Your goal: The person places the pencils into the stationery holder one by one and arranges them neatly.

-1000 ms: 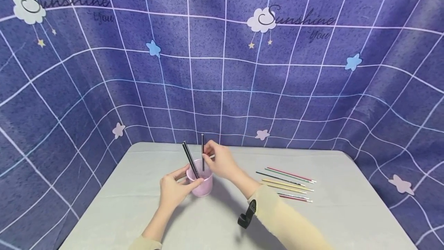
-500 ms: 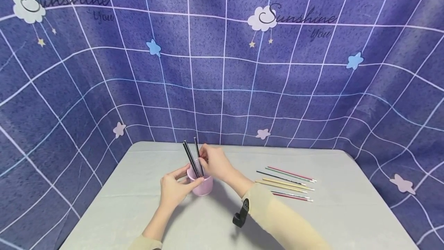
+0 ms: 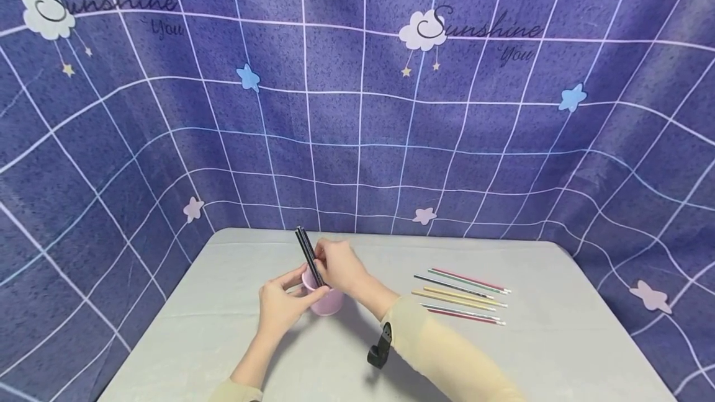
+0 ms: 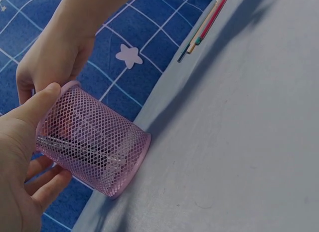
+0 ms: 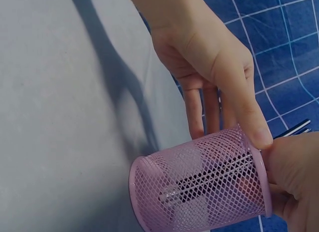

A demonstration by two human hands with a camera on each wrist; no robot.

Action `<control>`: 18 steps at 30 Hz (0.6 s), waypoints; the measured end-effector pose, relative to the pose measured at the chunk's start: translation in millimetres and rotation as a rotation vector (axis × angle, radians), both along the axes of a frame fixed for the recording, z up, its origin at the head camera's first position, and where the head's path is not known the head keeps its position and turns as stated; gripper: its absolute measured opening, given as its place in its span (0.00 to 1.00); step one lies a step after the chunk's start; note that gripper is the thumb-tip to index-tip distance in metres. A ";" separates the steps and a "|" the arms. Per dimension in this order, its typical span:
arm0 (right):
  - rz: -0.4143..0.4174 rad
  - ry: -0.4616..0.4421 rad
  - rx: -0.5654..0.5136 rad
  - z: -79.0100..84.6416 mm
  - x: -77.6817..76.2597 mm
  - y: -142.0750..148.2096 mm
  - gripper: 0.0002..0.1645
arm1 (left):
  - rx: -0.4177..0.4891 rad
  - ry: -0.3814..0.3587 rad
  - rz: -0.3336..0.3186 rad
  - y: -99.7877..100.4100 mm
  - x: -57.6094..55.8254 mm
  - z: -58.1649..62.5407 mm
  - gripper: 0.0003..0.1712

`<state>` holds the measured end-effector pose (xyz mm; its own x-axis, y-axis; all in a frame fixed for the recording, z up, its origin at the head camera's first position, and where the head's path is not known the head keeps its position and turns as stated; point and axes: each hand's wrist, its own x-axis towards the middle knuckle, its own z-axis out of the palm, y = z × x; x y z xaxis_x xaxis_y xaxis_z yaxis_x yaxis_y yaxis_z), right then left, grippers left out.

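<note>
A pink mesh pen cup (image 3: 326,306) stands on the table, tilted by the camera angle in the wrist views. My left hand (image 3: 277,308) grips its side, thumb near the rim and fingers around the far wall. Several black pencils (image 3: 306,248) lean leftward out of the cup, their lower ends visible through the mesh (image 5: 199,184). At the cup's mouth my right hand (image 3: 342,267) pinches one black pencil against the others. Its fingertips are partly hidden behind the pencils and the rim.
On the table to the right lie several loose pencils: red and green ones (image 3: 469,279), a dark one (image 3: 452,286), yellow ones (image 3: 458,296), and silver and red ones (image 3: 463,314). A purple gridded cloth (image 3: 357,110) hangs behind the grey-covered table (image 3: 223,340).
My right hand has moved left and down with a black pencil, which now sits beside the others in the cup. My left hand has kept its hold on the cup.
</note>
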<state>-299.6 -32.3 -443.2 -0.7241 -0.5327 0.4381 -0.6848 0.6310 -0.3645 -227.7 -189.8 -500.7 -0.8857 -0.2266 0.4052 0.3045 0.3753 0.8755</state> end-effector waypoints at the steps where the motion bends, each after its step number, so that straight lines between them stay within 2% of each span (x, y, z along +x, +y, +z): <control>1: 0.001 0.001 -0.004 -0.9 0.2 -1.1 0.05 | 0.003 0.000 -0.002 -0.5 0.1 -0.1 0.39; 11: -0.008 0.040 -0.005 -4.9 0.4 1.3 0.05 | 0.012 -0.021 0.001 -0.2 0.2 -1.0 0.39; 18: -0.006 0.028 -0.060 7.1 6.4 15.2 0.04 | 0.035 -0.034 -0.005 1.5 0.1 -0.6 0.40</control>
